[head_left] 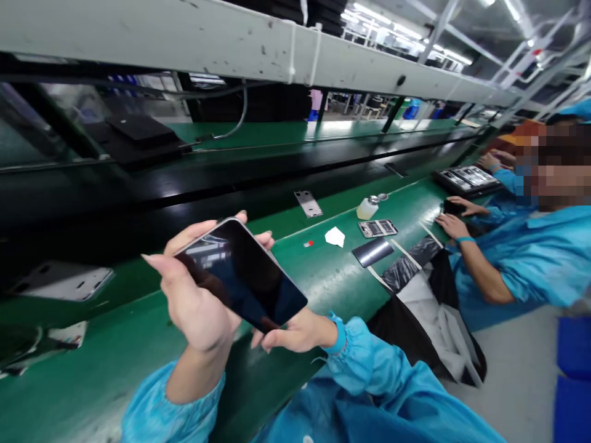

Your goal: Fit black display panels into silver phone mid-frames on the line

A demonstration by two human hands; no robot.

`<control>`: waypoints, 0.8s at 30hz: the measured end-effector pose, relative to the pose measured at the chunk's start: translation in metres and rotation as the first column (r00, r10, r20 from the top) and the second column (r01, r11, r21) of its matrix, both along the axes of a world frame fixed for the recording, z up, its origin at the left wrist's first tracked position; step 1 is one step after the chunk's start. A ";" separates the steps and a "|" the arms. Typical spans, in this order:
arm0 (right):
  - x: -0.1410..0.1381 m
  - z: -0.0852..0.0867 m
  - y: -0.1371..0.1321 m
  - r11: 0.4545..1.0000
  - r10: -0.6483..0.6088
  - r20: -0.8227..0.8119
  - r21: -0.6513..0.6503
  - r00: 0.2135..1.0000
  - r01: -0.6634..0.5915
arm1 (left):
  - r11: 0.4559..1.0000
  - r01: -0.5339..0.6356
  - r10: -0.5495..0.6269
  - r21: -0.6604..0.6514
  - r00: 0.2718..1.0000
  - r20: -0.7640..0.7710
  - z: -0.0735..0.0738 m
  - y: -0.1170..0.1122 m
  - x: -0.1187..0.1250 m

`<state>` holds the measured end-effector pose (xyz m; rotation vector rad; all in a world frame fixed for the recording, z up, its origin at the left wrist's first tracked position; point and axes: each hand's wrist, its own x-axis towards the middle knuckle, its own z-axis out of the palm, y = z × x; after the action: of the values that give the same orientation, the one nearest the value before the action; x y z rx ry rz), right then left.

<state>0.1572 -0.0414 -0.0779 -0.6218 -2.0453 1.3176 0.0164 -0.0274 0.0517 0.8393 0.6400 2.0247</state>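
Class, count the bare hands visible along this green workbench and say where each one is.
4. The left hand and right hand both grip the dark phone. A co-worker's two hands rest on the bench at right. More may be hidden farther along.

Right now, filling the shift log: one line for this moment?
left hand: grips phone | right hand: supports phone's lower corner | screen: dark | below: green bench

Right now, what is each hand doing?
Left hand: closed around the phone, gripping its upper edge.
Right hand: supporting the phone's lower corner, fingers curled under it.
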 end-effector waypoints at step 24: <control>0.046 -0.033 -0.005 0.948 -0.306 0.078 0.121 0.949 0.296 | 0.881 0.359 -0.389 -0.307 0.921 -0.038 0.001 0.004 -0.014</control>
<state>0.2037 -0.0467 -0.1110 -0.9221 -1.9854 1.0097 0.0020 -0.0233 0.0522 0.8150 0.7495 1.5009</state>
